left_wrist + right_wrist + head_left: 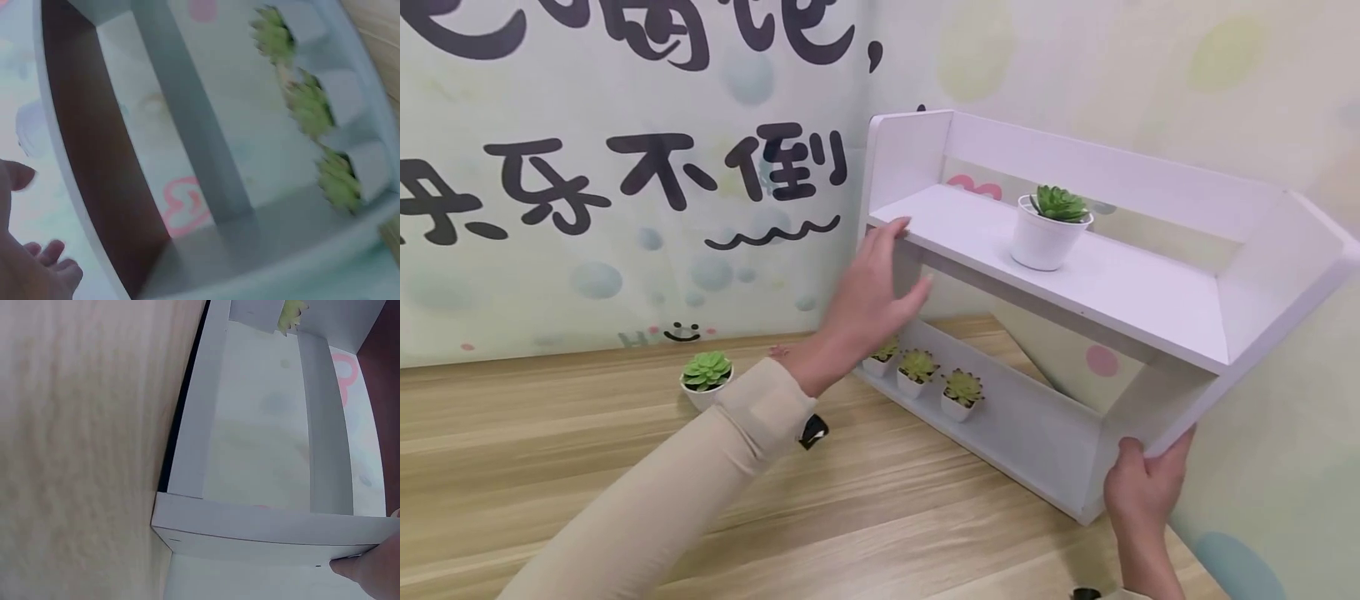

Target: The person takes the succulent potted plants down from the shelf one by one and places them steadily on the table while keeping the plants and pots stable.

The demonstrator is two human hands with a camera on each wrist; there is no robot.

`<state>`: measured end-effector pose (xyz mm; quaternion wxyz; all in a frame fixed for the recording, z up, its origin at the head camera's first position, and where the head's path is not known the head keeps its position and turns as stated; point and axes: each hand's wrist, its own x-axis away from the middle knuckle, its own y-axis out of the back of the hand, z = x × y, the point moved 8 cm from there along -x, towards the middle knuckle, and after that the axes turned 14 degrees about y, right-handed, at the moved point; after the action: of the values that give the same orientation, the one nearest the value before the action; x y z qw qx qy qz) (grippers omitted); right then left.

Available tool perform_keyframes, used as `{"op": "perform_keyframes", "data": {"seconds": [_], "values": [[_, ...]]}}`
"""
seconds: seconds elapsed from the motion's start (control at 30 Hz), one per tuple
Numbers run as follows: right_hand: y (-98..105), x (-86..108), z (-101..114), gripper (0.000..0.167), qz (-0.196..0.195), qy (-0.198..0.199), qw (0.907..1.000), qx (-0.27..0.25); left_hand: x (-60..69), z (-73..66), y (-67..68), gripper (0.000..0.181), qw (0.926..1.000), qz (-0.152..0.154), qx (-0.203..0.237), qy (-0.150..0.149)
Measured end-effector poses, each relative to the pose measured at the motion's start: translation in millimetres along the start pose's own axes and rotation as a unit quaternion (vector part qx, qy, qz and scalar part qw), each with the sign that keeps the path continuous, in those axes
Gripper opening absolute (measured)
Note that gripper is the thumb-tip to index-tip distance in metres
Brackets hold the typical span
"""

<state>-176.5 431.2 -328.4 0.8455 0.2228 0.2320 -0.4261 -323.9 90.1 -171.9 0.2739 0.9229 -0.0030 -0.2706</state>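
A white two-tier shelf (pixel 1165 304) stands at an angle on the wooden table. My right hand (pixel 1144 492) grips its right side panel low down, and the right wrist view shows a digit (pixel 369 569) against that panel. At the left end of the upper board, my left hand (pixel 868 287) has its fingers spread by the front edge. In the left wrist view this hand (pixel 37 269) appears just apart from the board. A potted succulent (pixel 1047 243) sits on the upper board. Three small potted succulents (pixel 916 375) line the left part of the lower board.
Left of the shelf, another potted succulent (pixel 706 379) stands on the wooden table (pixel 820 525), partly behind my left sleeve (pixel 700 467). A wall covering (pixel 647 192) with large dark characters and coloured spots rises behind the table and shelf.
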Motion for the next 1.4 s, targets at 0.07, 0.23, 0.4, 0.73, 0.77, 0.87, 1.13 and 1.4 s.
{"op": "perform_keyframes", "data": {"seconds": [0.07, 0.23, 0.4, 0.73, 0.77, 0.87, 1.13, 1.4], "values": [[1.1, 1.0, 0.7, 0.072, 0.001, -0.001, 1.0000, 0.002, -3.4, -15.8, -7.9, 0.071, 0.9997, 0.016, 0.012, -0.015], [2.3, 1.7, 2.8, 0.072, 0.000, 0.009, 0.9999, 0.005, -14.9, -48.8, -28.5, 0.075, 0.9976, 0.051, 0.041, -0.025], [2.3, 1.5, 3.9, 0.071, 0.000, 0.021, 0.9998, 0.007, -30.9, -65.3, -48.1, 0.081, 0.9937, 0.088, 0.069, 0.007], [4.2, 1.1, 5.1, 0.071, 0.004, 0.026, 0.9994, 0.024, -55.7, -73.9, -73.0, 0.084, 0.9866, 0.115, 0.070, 0.091], [4.5, 1.4, 4.8, 0.070, 0.003, 0.024, 0.9994, 0.024, -56.8, -75.1, -75.5, 0.083, 0.9862, 0.118, 0.064, 0.097], [2.4, 1.9, 4.7, 0.069, 0.002, 0.023, 0.9997, 0.013, -59.0, -75.9, -80.0, 0.083, 0.9850, 0.119, 0.043, 0.117], [-2.9, 0.9, 7.2, 0.072, 0.007, 0.025, 0.9996, 0.006, -61.1, -75.0, -82.9, 0.087, 0.9814, 0.100, -0.022, 0.163], [1.2, 2.9, 4.9, 0.074, 0.006, 0.026, 0.9996, 0.006, -56.1, -76.1, -87.9, 0.072, 0.9796, 0.042, -0.065, 0.186]]}}
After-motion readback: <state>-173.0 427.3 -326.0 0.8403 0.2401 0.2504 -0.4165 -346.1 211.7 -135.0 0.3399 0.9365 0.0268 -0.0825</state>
